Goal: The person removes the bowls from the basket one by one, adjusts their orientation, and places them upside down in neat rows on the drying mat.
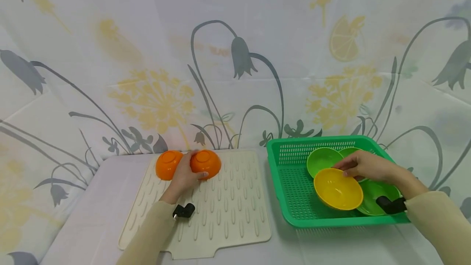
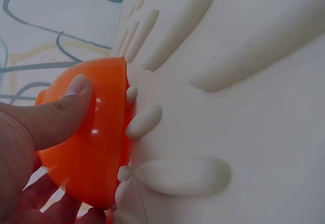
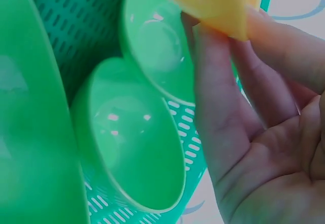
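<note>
On the cream ridged mat, two orange bowls lie upside down side by side. My left hand grips the right orange bowl, thumb and fingers spread round its outside; the left wrist view shows its rim against the mat's ridges. The other orange bowl sits just left of that hand. Over the green basket, my right hand pinches a yellow bowl by its rim, the bowl tilted with its inside toward me. Beneath and around it are green bowls inside the basket, partly hidden.
The basket has slotted walls and stands right of the mat on a pale tablecloth. Behind both hangs a flower-printed cloth. A narrow gap separates the mat's right edge from the basket.
</note>
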The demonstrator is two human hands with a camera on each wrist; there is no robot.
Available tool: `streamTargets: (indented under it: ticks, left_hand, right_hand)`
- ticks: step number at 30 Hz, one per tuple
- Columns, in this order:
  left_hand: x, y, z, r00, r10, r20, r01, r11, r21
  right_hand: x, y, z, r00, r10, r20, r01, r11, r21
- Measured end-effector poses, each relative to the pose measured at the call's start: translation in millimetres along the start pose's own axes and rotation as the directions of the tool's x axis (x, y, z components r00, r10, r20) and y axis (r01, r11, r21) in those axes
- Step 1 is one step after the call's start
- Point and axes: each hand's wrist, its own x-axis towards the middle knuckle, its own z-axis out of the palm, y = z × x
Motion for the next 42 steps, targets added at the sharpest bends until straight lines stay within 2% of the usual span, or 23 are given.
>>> streamTargets:
  ticks: [18, 30, 35, 42]
  left_hand:
    - [1.1, 3.4, -2.1, 1.000, -0.013, -0.003, 0.014, 1.000, 0.027]
    - [-0.8, 0.8, -2.7, 1.000, -0.025, 0.005, 0.025, 1.000, 0.018]
    - [-1.5, 2.7, -3.9, 0.999, -0.031, 0.021, 0.031, 0.999, 0.007]
    - [0.0, 1.2, -3.1, 1.000, 0.017, 0.006, -0.017, 1.000, 0.018]
  right_hand:
    - [-9, -32, 7.0, 0.989, -0.005, -0.151, 0.008, 1.000, 0.018]
    - [-7, -59, 34.7, 0.977, -0.021, -0.214, 0.025, 1.000, 0.017]
    - [-5, -71, 45.6, 0.968, 0.002, -0.251, 0.006, 1.000, 0.030]
    - [-1, -90, 61.8, 0.958, -0.003, -0.288, 0.012, 0.999, 0.031]
